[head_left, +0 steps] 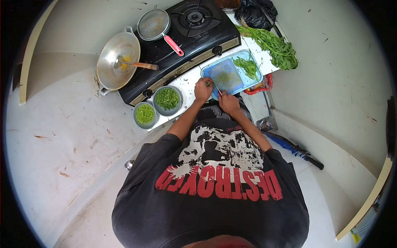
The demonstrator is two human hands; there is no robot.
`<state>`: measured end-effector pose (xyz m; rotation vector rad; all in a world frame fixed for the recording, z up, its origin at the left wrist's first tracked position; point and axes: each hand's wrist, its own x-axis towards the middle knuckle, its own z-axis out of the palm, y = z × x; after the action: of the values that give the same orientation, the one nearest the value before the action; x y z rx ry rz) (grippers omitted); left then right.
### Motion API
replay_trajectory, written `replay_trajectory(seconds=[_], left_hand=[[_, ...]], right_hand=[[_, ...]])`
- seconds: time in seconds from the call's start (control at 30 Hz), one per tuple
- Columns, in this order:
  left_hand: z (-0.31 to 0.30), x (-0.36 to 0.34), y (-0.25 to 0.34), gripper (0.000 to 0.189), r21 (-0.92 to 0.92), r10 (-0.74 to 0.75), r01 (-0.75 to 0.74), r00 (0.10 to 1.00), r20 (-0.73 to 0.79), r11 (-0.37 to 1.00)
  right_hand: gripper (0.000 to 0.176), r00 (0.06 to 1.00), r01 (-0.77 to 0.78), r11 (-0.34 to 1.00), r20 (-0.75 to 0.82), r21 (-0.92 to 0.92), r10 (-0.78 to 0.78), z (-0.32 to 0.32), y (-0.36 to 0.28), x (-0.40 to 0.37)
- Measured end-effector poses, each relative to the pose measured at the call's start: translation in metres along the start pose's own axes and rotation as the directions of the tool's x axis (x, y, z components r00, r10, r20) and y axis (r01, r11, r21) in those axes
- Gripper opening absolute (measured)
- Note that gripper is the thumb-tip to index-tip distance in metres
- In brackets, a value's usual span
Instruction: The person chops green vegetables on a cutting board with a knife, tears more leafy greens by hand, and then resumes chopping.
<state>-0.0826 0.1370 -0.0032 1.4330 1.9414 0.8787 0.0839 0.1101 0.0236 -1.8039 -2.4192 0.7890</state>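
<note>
Left hand (202, 91) grip pinches green stem (208, 84) steady on cutting board (231, 80); right hand (228, 102) grip clamps knife (218, 89) just beside it to slice.

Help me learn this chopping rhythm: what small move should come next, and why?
Probably another knife stroke beside the left hand: the right hand holds the knife on the blue cutting board, a bit of green shows at the left hand's fingers, and uncut leafy stems lie waiting on the tray's far side.
</note>
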Motion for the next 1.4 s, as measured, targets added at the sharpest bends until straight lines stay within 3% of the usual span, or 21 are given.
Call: replay_trajectory(seconds=[0.4,0.6,0.73,0.87,1.0,1.1,1.23,1.27,1.33,1.4], left_hand=[[-0.005,0.005,0.008,0.013,0.059,-0.144,0.138,0.984,0.104,0.989],[-0.004,0.009,0.001,0.011,0.018,-0.088,0.086,0.99,0.113,0.996],[-0.011,0.011,-0.002,0.011,-0.039,-0.145,0.155,0.972,0.187,0.987],[-0.012,0.005,-0.022,0.014,-0.191,-0.226,0.248,0.966,0.128,0.95],[-0.03,-0.006,-0.005,0.017,-0.297,-0.378,0.399,0.917,0.127,0.867],[-0.033,-0.011,0.001,0.015,-0.413,-0.289,0.296,0.954,0.08,0.861],[-0.041,-0.013,0.037,0.013,-0.644,-0.305,0.37,0.928,0.215,0.67],[-0.046,-0.014,0.05,0.013,-0.696,-0.309,0.421,0.906,0.289,0.582],[-0.052,-0.017,0.078,0.014,-0.733,-0.276,0.418,0.908,0.315,0.537],[-0.058,-0.02,0.101,0.015,-0.776,-0.212,0.408,0.913,0.349,0.482]], right_hand=[[0.04,0.99,0.075,0.995,0.128,-0.073,-0.065,-0.009,0.03,-0.003],[0.04,0.984,0.108,0.993,0.146,-0.04,-0.101,-0.011,0.028,0.017],[0.041,0.969,0.205,0.978,0.153,-0.05,-0.195,-0.018,0.042,0.02],[0.042,0.962,0.235,0.964,0.174,-0.121,-0.213,-0.047,0.07,0.016],[0.042,0.963,0.238,0.962,0.163,-0.135,-0.215,-0.052,0.097,0.028],[0.042,0.959,0.252,0.967,0.145,-0.049,-0.242,-0.071,0.089,0.042],[0.039,0.972,0.098,0.951,0.179,0.292,-0.155,-0.094,0.059,0.045],[0.037,0.975,0.055,0.872,0.16,0.486,-0.151,-0.095,0.051,0.044],[0.033,0.983,-0.027,0.596,0.128,0.802,-0.129,-0.098,0.034,0.039],[0.03,0.993,-0.013,0.535,0.073,0.845,-0.09,-0.117,0.014,0.033]])
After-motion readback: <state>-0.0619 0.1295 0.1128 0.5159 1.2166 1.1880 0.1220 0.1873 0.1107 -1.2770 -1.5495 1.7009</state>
